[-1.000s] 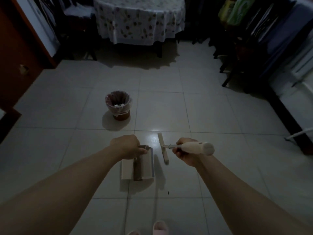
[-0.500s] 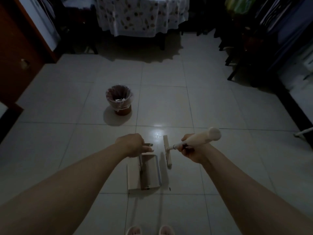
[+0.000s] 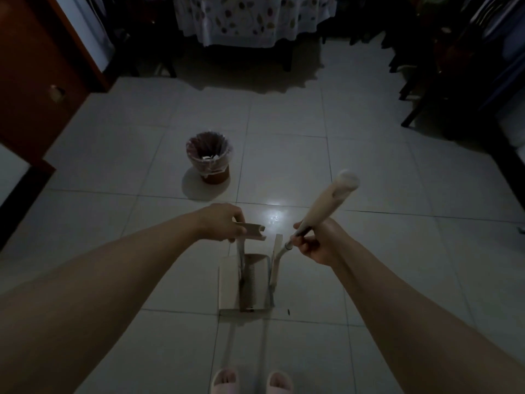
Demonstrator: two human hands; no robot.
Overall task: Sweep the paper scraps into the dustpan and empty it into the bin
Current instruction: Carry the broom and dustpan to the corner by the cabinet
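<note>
My left hand (image 3: 220, 223) grips the beige handle (image 3: 252, 231) of a long-handled dustpan (image 3: 228, 285), which rests on the tiled floor just in front of my feet. My right hand (image 3: 315, 243) holds the cream broom handle (image 3: 324, 207), tilted up and to the right, with the broom head (image 3: 275, 260) hanging beside the dustpan's right edge. A small brown bin (image 3: 209, 160) with a plastic liner stands on the floor ahead and to the left, with white scraps inside. One tiny dark speck (image 3: 288, 311) lies right of the pan.
A round table with a patterned cloth (image 3: 250, 21) stands at the far end. Dark chairs and furniture (image 3: 443, 66) line the right side. A reddish-brown door (image 3: 34, 81) is on the left. My two slippers (image 3: 251, 381) show at the bottom edge.
The broom handle has swung up to a steeper tilt and its head has come in against the dustpan. The dustpan now stands more upright and nearer my feet.
</note>
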